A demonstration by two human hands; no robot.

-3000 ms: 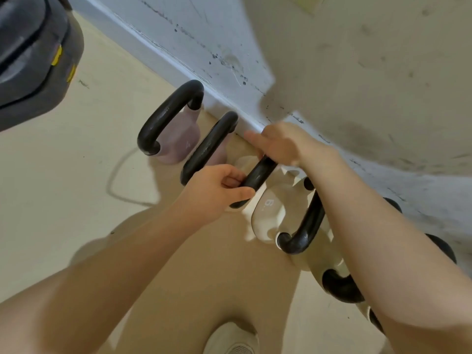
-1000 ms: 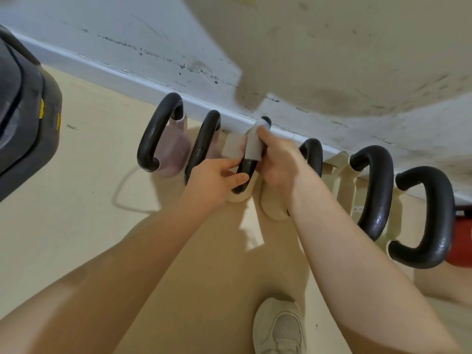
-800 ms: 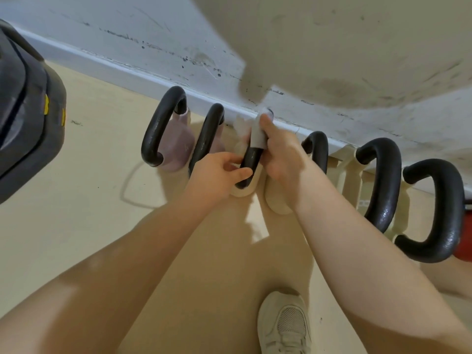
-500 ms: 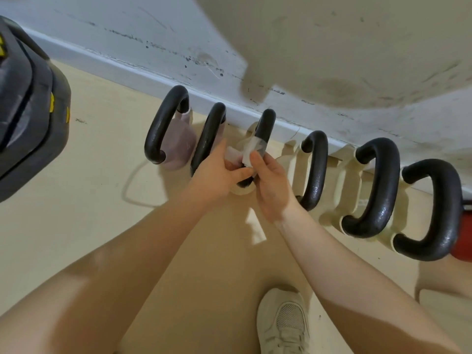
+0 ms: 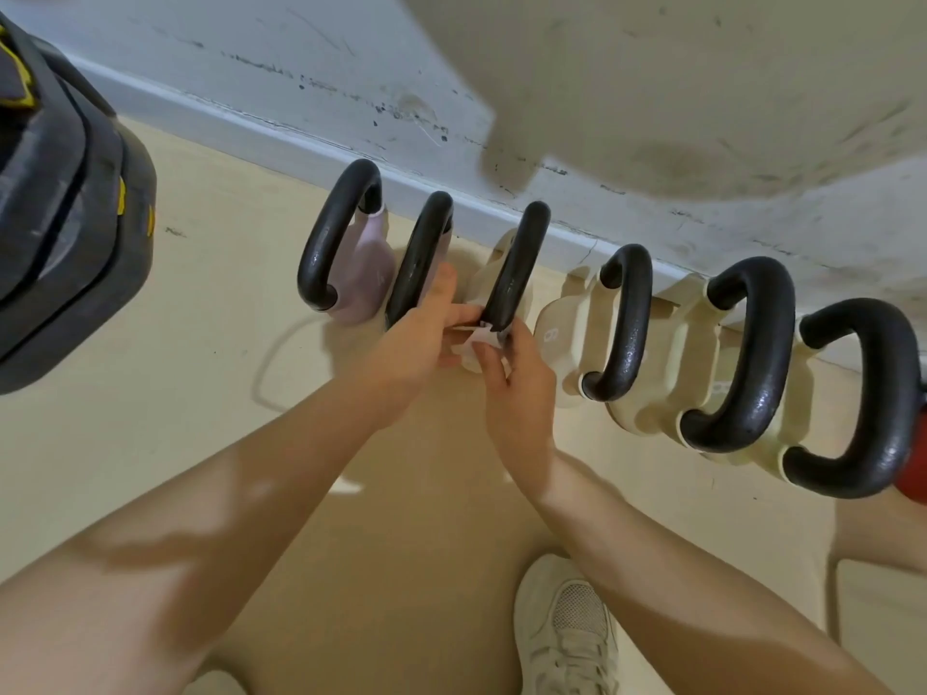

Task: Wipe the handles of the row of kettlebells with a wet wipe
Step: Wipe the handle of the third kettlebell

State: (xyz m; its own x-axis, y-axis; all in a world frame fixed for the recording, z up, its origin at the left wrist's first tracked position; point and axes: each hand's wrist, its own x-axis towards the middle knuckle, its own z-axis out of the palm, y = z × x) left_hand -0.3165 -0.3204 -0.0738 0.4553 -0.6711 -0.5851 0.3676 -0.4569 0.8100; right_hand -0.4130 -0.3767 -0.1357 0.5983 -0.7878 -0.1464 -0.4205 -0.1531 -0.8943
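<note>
I have both hands meeting at the near end of the third black curved iron handle (image 5: 516, 265), which belongs to a cream kettlebell in the row along the white skirting board (image 5: 261, 125). The small white wet wipe (image 5: 476, 338) is pinched between them, right at that handle's lower end: my left hand (image 5: 416, 343) has its fingers curled on one edge, and my right hand (image 5: 511, 388) nips the other with thumb and forefinger. I judge this is a refold, to bring up a clean face. Half a second ago the wipe sat slightly higher on the same handle; a second ago my right hand was wrapped round the handle's far end, rubbing. The three black handles to the right (image 5: 627, 318) look untouched.
</note>
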